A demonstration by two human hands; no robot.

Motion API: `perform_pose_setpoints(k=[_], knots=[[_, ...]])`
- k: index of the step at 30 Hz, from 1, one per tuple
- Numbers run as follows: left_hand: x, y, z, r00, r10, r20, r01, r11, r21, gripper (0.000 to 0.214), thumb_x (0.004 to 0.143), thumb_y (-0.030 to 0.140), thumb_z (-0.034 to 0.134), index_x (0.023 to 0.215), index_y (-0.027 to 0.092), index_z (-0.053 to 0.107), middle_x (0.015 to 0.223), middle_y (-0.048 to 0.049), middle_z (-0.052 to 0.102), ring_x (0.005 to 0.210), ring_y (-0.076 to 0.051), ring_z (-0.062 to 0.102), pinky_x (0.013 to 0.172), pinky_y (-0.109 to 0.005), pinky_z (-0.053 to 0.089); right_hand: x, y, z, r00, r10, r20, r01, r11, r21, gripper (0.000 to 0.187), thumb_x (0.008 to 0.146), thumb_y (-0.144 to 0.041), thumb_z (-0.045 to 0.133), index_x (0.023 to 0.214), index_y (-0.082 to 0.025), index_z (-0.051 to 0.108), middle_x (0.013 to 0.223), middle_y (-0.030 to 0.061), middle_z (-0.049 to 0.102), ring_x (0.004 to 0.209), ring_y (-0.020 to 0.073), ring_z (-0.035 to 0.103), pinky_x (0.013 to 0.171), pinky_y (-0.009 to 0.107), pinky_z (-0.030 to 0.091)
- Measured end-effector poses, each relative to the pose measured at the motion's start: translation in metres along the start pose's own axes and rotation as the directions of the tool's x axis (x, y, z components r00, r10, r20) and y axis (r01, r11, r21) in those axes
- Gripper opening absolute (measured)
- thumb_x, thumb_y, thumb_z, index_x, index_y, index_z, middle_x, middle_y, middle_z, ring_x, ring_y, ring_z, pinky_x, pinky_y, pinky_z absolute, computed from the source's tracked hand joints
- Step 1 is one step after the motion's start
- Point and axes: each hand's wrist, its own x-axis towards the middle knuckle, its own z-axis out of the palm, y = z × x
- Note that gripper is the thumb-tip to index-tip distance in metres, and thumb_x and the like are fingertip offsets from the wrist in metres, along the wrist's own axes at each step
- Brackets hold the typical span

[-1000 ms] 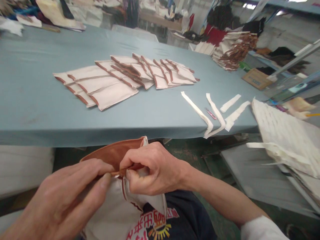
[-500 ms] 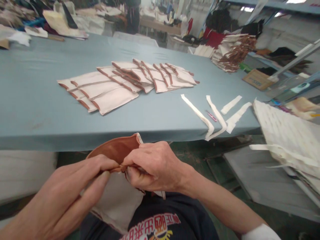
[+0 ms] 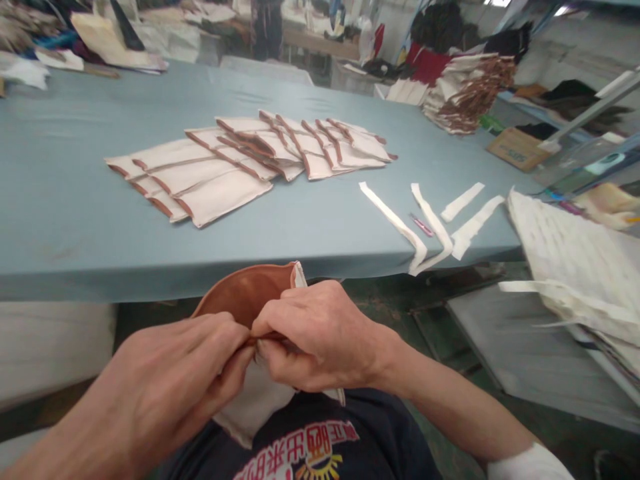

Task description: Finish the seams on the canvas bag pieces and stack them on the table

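Observation:
A cream fabric pouch with a brown lining [image 3: 245,292] is held in front of my body, below the table's front edge. My left hand [image 3: 193,373] pinches the near rim of its mouth between thumb and fingers. Right beside it, my right hand [image 3: 320,337] grips the same brown edge, so the fingertips of both hands nearly touch. The far rim arches up behind the hands, showing the brown inside. Part of the cream outside hangs below; the pinched stretch of edge is mostly hidden by my fingers.
On the blue-green table [image 3: 65,227] lies a row of overlapping cream pouches [image 3: 225,197] with brown edges. Right of them are white strips [image 3: 393,217] and a small pink tool [image 3: 421,225]. A tall stack of cream-and-brown pieces [image 3: 465,93] and a cardboard box [image 3: 517,150] stand farther back.
Both hands and the pouch have shifted a little to the right. My left hand has come closer to my right along the rim. The view has tilted slightly downward.

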Motion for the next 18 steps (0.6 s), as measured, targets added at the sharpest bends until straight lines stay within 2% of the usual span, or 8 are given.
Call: perform_pose_setpoints(k=[3, 6, 8, 9, 11, 13, 16, 18], knots=[[-0.005, 0.006, 0.005, 0.986, -0.165, -0.014, 0.159, 0.970, -0.185, 0.037, 0.113, 0.027, 0.048, 0.076, 0.029, 0.054, 0.059, 0.0094, 0.053, 0.044, -0.011, 0.050, 0.047, -0.026, 0.037, 0.002, 0.005, 0.000, 0.994, 0.074, 0.083, -0.099, 0.936, 0.339, 0.010, 0.097, -0.022, 0.056, 0.089, -0.021, 0.063, 0.075, -0.0018, 0.068, 0.068, 0.0124, 0.060, 0.066, 0.025, 0.043], [-0.011, 0.010, 0.010, 0.926, -0.376, 0.003, 0.339, 0.831, -0.440, 0.042, 0.111, 0.034, 0.057, 0.069, 0.027, 0.059, 0.057, 0.0074, 0.058, 0.047, -0.011, 0.055, 0.048, -0.022, 0.043, 0.008, 0.015, 0.007, 0.962, 0.125, 0.241, -0.263, 0.644, 0.718, 0.025, 0.097, -0.038, 0.072, 0.084, -0.022, 0.058, 0.074, -0.0044, 0.060, 0.070, 0.0112, 0.057, 0.066, 0.023, 0.045], [-0.012, 0.012, 0.013, 0.866, -0.499, 0.043, 0.418, 0.672, -0.611, 0.046, 0.106, 0.045, 0.068, 0.064, 0.026, 0.063, 0.056, 0.0053, 0.062, 0.049, -0.013, 0.058, 0.050, -0.023, 0.047, 0.014, 0.019, 0.013, 0.942, 0.137, 0.307, -0.335, 0.441, 0.833, 0.040, 0.092, -0.049, 0.083, 0.080, -0.021, 0.057, 0.073, -0.0050, 0.056, 0.072, 0.0117, 0.055, 0.066, 0.023, 0.046], [-0.012, 0.013, 0.014, 0.829, -0.554, 0.076, 0.447, 0.575, -0.685, 0.050, 0.103, 0.052, 0.072, 0.061, 0.026, 0.064, 0.055, 0.0044, 0.062, 0.049, -0.014, 0.058, 0.050, -0.025, 0.049, 0.017, 0.020, 0.016, 0.938, 0.137, 0.320, -0.348, 0.379, 0.858, 0.044, 0.089, -0.052, 0.087, 0.079, -0.021, 0.057, 0.073, -0.0049, 0.055, 0.073, 0.0117, 0.054, 0.066, 0.023, 0.046], [-0.010, 0.015, 0.017, 0.760, -0.628, 0.165, 0.486, 0.381, -0.787, 0.056, 0.097, 0.068, 0.075, 0.060, 0.026, 0.068, 0.053, 0.0024, 0.061, 0.050, -0.017, 0.057, 0.049, -0.027, 0.049, 0.023, 0.020, 0.019, 0.937, 0.132, 0.323, -0.349, 0.328, 0.878, 0.048, 0.086, -0.052, 0.092, 0.076, -0.020, 0.058, 0.075, -0.0037, 0.056, 0.075, 0.0120, 0.053, 0.066, 0.023, 0.046], [-0.008, 0.015, 0.018, 0.731, -0.647, 0.218, 0.489, 0.274, -0.828, 0.060, 0.092, 0.077, 0.075, 0.060, 0.026, 0.071, 0.054, 0.0006, 0.062, 0.051, -0.018, 0.056, 0.047, -0.028, 0.047, 0.026, 0.019, 0.019, 0.936, 0.133, 0.327, -0.353, 0.312, 0.882, 0.052, 0.083, -0.054, 0.094, 0.073, -0.020, 0.056, 0.077, -0.0023, 0.057, 0.078, 0.0128, 0.055, 0.066, 0.023, 0.045], [-0.003, 0.011, 0.017, 0.759, -0.610, 0.227, 0.486, 0.298, -0.822, 0.072, 0.092, 0.088, 0.065, 0.058, 0.025, 0.072, 0.053, -0.0012, 0.062, 0.051, -0.018, 0.054, 0.047, -0.028, 0.046, 0.026, 0.019, 0.019, 0.922, 0.166, 0.351, -0.386, 0.297, 0.873, 0.057, 0.079, -0.059, 0.096, 0.071, -0.021, 0.054, 0.080, -0.0017, 0.059, 0.081, 0.0137, 0.058, 0.067, 0.023, 0.047], [-0.001, 0.007, 0.016, 0.751, -0.613, 0.246, 0.528, 0.335, -0.781, 0.082, 0.093, 0.094, 0.056, 0.056, 0.024, 0.073, 0.053, -0.0017, 0.061, 0.049, -0.017, 0.051, 0.045, -0.027, 0.044, 0.023, 0.023, 0.021, 0.912, 0.197, 0.360, -0.407, 0.310, 0.859, 0.057, 0.078, -0.060, 0.096, 0.072, -0.020, 0.056, 0.076, -0.0034, 0.058, 0.075, 0.0121, 0.055, 0.065, 0.023, 0.045]])
